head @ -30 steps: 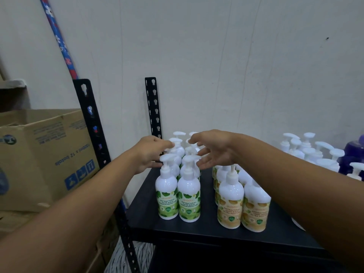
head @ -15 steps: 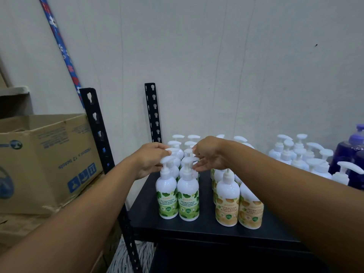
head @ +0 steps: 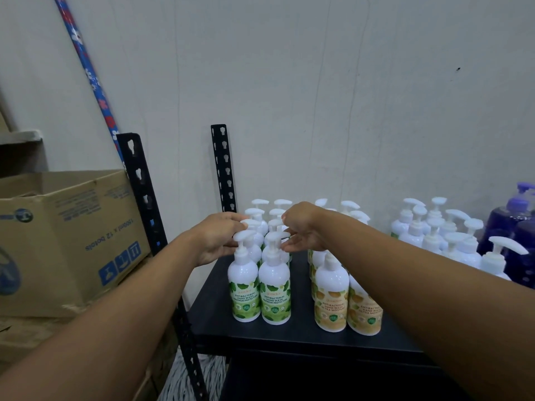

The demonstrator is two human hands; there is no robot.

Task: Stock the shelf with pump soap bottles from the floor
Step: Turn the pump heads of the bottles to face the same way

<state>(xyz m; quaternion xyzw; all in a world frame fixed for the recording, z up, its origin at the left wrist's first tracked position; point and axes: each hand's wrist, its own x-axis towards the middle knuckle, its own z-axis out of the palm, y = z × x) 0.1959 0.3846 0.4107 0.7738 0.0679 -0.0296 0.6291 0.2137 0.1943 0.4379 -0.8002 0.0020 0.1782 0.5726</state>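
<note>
Green-label bottles (head: 245, 287) on shelf (head: 307, 341) | left hand (head: 218, 237) grip cupped at pumps, right hand (head: 304, 230) grip loosely open | rigid, smooth, likely heavy; best held by body.

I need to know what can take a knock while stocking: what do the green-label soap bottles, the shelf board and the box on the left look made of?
Green-label bottles: glossy white plastic, judging by soft highlights and moulded pumps.
Shelf board: black, matte; likely painted metal or laminate, can't tell which. Its posts have keyhole slots, suggesting steel.
Box: brown corrugated cardboard, creased and printed.
</note>
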